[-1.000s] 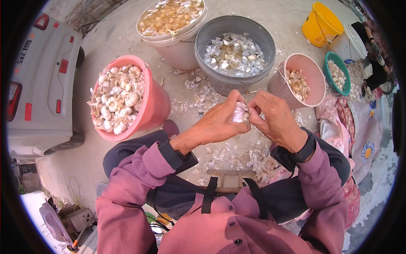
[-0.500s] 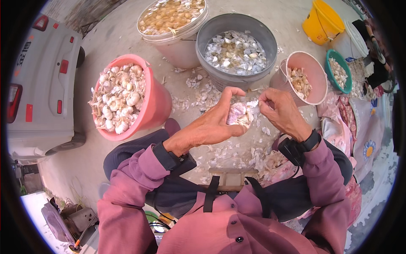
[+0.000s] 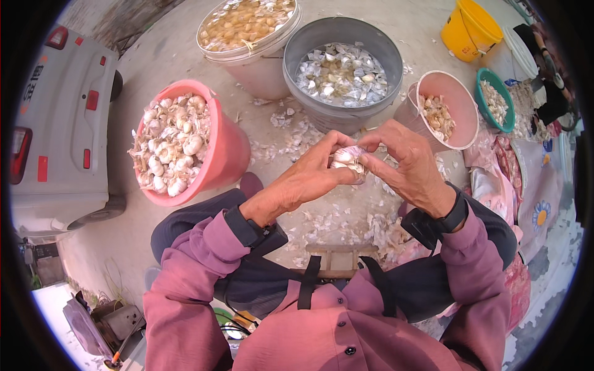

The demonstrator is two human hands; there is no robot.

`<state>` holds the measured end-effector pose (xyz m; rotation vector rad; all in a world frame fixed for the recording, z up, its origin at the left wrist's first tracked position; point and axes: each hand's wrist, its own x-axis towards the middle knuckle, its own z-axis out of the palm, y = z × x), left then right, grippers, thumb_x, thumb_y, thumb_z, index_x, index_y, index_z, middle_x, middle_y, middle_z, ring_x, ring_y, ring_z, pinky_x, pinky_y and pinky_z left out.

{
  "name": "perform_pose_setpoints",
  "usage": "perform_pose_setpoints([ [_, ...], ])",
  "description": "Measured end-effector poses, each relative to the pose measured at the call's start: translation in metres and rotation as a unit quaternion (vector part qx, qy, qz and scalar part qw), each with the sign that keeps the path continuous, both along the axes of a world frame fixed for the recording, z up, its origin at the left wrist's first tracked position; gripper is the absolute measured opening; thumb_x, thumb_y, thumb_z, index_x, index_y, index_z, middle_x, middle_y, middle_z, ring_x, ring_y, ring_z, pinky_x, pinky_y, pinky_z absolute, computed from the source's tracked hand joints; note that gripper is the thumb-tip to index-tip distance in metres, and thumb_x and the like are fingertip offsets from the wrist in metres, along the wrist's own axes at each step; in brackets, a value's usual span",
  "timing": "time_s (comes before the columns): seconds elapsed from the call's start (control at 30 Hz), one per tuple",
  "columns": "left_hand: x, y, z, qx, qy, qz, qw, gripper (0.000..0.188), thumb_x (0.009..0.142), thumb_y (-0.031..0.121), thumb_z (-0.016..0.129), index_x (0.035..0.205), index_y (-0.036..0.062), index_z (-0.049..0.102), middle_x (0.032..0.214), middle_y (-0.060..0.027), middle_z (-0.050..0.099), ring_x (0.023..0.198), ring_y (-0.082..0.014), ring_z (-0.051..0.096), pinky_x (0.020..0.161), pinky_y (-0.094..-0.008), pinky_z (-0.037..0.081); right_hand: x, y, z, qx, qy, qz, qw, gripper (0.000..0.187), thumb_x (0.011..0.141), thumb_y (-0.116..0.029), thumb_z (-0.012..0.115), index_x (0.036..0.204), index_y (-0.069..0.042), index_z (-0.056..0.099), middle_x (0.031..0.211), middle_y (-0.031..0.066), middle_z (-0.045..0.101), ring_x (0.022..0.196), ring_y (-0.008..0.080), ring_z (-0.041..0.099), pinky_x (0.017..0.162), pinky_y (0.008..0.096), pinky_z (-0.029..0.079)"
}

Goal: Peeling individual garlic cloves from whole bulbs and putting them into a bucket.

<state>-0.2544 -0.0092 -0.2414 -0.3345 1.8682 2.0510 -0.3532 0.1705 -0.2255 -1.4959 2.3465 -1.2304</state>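
Garlic (image 3: 346, 158) in grip of left hand (image 3: 302, 180), with narrow pinch of right hand (image 3: 411, 159) at its edge, above skins (image 3: 385, 231) on ground (image 3: 139, 133)

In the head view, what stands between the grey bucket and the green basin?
The head view shows a pale pink bucket between the grey bucket and the green basin, with garlic pieces inside it.

That garlic bulb (image 3: 346, 156) there has dry, papery skin; the pink tub (image 3: 232, 147) is smooth plastic, the yellow bucket (image 3: 459, 36) glossier, the shirt (image 3: 297, 343) soft matt cloth, the floor (image 3: 158, 59) rough, dull concrete.
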Motion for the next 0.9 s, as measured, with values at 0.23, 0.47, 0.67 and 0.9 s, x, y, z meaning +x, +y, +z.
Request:
perform_pose_setpoints([
  [0.23, -0.004, 0.005, -0.003, -0.168, -0.016, -0.041, 0.985, 0.037, 0.081, 0.015, 0.071, 0.112, 0.0034, 0.054, 0.094, -0.0049, 0.060, 0.088, -0.0120, 0.057, 0.078, -0.0272, 0.046, 0.002, 0.008, -0.014, 0.046, 0.092, 0.031, 0.994, 0.012, 0.081, -0.008, 0.069, 0.090, -0.003, 0.064, 0.081, 0.0118, 0.056, 0.073, 0.0315, 0.061, 0.063, 0.0394, 0.050],
  [0.47, -0.004, 0.007, -0.009, -0.166, 0.005, -0.053, 0.985, 0.036, 0.081, 0.015, 0.070, 0.110, -0.0014, 0.058, 0.090, -0.0059, 0.062, 0.081, -0.0119, 0.058, 0.071, -0.0272, 0.047, 0.002, 0.009, -0.016, 0.046, 0.103, 0.033, 0.993, 0.012, 0.081, -0.008, 0.067, 0.090, -0.003, 0.060, 0.081, 0.0115, 0.052, 0.070, 0.0320, 0.059, 0.062, 0.0408, 0.050],
  [0.67, -0.006, 0.005, 0.004, -0.156, 0.034, -0.090, 0.983, 0.043, 0.080, 0.009, 0.066, 0.121, -0.0012, 0.056, 0.096, -0.0071, 0.062, 0.086, -0.0118, 0.057, 0.077, -0.0270, 0.046, -0.011, 0.014, -0.019, 0.042, 0.027, 0.019, 0.999, 0.012, 0.079, -0.004, 0.064, 0.087, -0.001, 0.056, 0.080, 0.0138, 0.053, 0.070, 0.0327, 0.059, 0.063, 0.0407, 0.049],
  [0.9, 0.000, -0.001, 0.012, -0.005, 0.081, -0.067, 0.994, 0.049, 0.083, -0.001, 0.057, 0.131, 0.0053, 0.051, 0.114, -0.0054, 0.059, 0.100, -0.0125, 0.057, 0.086, -0.0277, 0.047, -0.017, 0.024, -0.028, 0.077, -0.055, -0.008, 0.995, 0.011, 0.081, -0.004, 0.063, 0.087, 0.002, 0.058, 0.077, 0.0142, 0.058, 0.070, 0.0296, 0.060, 0.062, 0.0378, 0.047],
])
